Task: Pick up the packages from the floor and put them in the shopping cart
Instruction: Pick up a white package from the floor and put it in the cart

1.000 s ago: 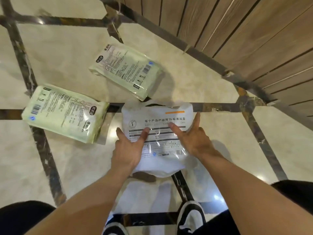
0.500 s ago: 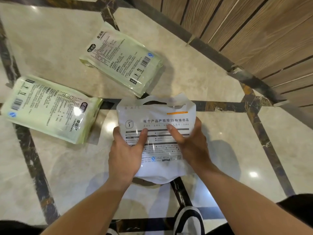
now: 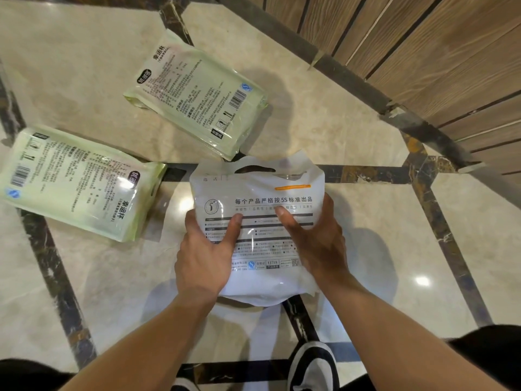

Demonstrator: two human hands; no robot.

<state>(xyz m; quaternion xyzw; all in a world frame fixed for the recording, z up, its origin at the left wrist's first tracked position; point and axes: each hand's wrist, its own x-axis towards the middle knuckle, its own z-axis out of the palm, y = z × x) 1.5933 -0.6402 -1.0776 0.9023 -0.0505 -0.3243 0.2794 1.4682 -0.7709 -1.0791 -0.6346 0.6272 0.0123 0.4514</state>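
Note:
A white package (image 3: pixel 262 193) with a cut-out handle and an orange stripe is held just above the floor, its printed face toward me. My left hand (image 3: pixel 205 255) grips its left edge, thumb on the front. My right hand (image 3: pixel 315 238) grips its right edge, thumb across the print. Two pale green packages lie flat on the floor: one (image 3: pixel 76 182) at the left, another (image 3: pixel 197 94) behind it toward the wall. No shopping cart is in view.
The floor is glossy beige marble (image 3: pixel 352 136) with dark inlaid strips. A wood-panelled wall (image 3: pixel 423 52) runs along the upper right. My black-and-white shoe (image 3: pixel 313 365) stands below the white package.
The white package has come up off the floor in both hands and nearer to me. My fingers have closed round its edges. The green packages have not moved.

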